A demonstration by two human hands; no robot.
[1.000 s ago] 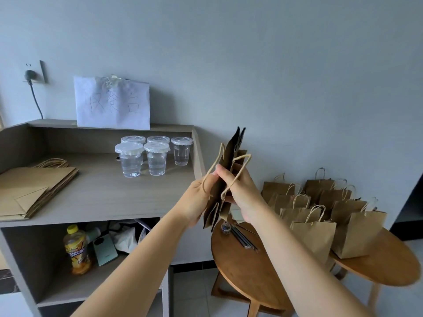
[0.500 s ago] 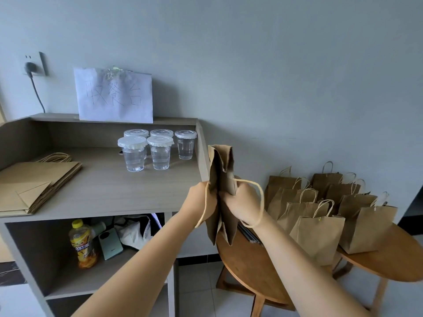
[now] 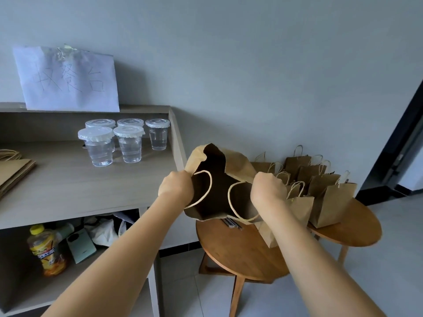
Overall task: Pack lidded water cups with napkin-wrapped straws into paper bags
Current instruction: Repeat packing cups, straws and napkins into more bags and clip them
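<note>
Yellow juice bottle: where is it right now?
Head view, lower left: the yellow juice bottle stands on the lower shelf under the counter, just left of a green phone.

The counter (image 3: 68, 191) bears five lidded cups (image 3: 124, 143) and flat bags (image 3: 13, 172); round tables (image 3: 240, 255) hold standing bags (image 3: 329, 197)

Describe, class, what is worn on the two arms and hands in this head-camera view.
Nothing shows: the left hand and right hand are bare, without gloves, rings, watch or bracelets. Both forearms are uncovered to the picture's bottom edge; no sleeve is visible.
</note>
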